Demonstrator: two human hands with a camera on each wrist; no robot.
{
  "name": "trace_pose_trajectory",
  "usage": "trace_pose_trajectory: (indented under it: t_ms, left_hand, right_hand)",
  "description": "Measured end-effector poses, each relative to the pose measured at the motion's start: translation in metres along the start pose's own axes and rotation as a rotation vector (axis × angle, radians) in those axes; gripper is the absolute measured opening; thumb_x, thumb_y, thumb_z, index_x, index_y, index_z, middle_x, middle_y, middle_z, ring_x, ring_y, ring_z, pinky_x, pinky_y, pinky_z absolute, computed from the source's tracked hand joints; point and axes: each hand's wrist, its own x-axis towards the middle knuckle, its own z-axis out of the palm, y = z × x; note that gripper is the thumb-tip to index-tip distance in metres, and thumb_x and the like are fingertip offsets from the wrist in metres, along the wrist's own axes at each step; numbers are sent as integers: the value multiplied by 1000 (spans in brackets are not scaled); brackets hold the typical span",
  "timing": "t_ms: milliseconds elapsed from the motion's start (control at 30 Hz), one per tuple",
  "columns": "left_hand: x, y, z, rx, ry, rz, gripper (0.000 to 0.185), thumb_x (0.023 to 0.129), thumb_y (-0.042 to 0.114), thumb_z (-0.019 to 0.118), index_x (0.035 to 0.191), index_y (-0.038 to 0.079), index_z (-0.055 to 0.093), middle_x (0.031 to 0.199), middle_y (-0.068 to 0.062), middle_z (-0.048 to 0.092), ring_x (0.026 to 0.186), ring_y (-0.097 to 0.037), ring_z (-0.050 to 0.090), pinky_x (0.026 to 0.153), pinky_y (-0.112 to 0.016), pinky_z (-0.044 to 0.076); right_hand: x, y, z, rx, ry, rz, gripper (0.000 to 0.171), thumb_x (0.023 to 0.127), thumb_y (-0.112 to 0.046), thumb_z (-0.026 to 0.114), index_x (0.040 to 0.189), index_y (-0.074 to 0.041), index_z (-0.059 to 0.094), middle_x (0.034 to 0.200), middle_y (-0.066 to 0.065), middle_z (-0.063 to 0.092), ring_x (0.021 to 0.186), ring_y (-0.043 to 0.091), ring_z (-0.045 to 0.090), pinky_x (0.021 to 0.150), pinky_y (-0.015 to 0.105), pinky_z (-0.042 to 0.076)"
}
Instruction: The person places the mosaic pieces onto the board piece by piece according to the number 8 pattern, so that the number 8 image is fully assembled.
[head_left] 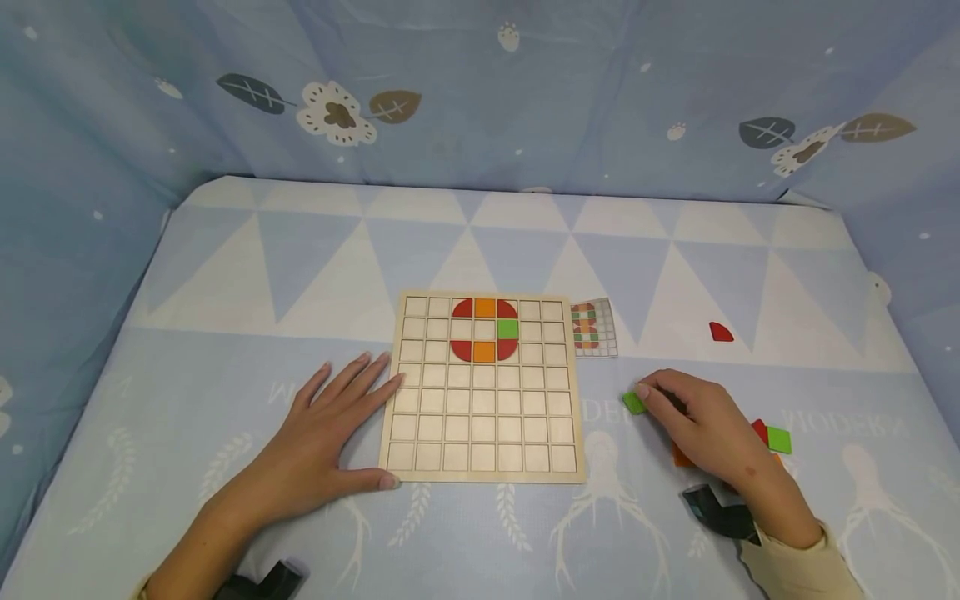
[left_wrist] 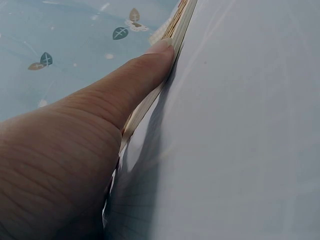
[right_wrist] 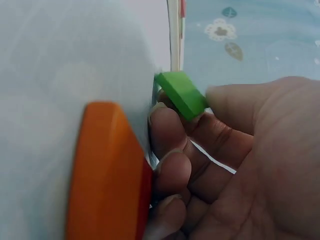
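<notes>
A wooden grid board [head_left: 450, 404] lies on the table; near its top, red quarter-circle tiles [head_left: 462, 309], two orange square tiles [head_left: 484, 352] and a green square tile [head_left: 507, 329] sit in its cells. My left hand [head_left: 318, 442] lies spread at the board's left side, a fingertip and the thumb touching its edge; the left wrist view shows the thumb [left_wrist: 130, 80] against the rim. Right of the board, my right hand [head_left: 701, 425] pinches another green square tile [right_wrist: 182, 95] between thumb and fingers, tilted and close to the tabletop.
A small printed pattern card [head_left: 607, 329] lies against the board's right edge. A loose red quarter-circle tile [head_left: 722, 332] is farther right. Around the right hand lie another green square tile [head_left: 779, 439] and an orange tile [right_wrist: 102, 170], with red partly hidden. A patterned curtain [head_left: 480, 100] hangs behind the table.
</notes>
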Motion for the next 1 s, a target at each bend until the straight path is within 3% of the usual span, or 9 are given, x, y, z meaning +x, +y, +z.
trace_pose_trajectory:
  t_ms: [200,433,767,1000]
  left_hand:
    - [0,0,0,-1,-7,-6,111,81,80,67,169,28,23,175,2,11,161,-24,4,126,-47,-6]
    - [0,0,0,0,-12,-17,112,81,80,68,169,28,24,175,3,11,161,-23,4,126,-47,-7]
    - [1,2,0,5,-12,-16,111,81,80,68,169,27,24,175,2,11,161,-24,4,126,-48,-6]
    - [0,1,0,9,-4,-6,110,82,79,68,169,26,24,175,1,11,161,-25,5,126,-47,-6]
  right_hand:
    - [1,0,0,-5,7,0,2,101,-18,71,100,-16,71,75,-8,57,67,11,52,59,25,44]
    - [-2,2,-6,-17,34,-25,6,99,-13,74,102,-16,71,78,-10,58,68,9,51,59,24,44]
    - [-5,2,-8,-16,-70,-63,28,91,-17,83,113,-15,66,89,-9,55,70,7,49,59,24,44]
    - [-11,12,-28,-23,-116,-40,20,100,-12,72,120,-11,69,103,-7,66,84,6,58,71,24,53]
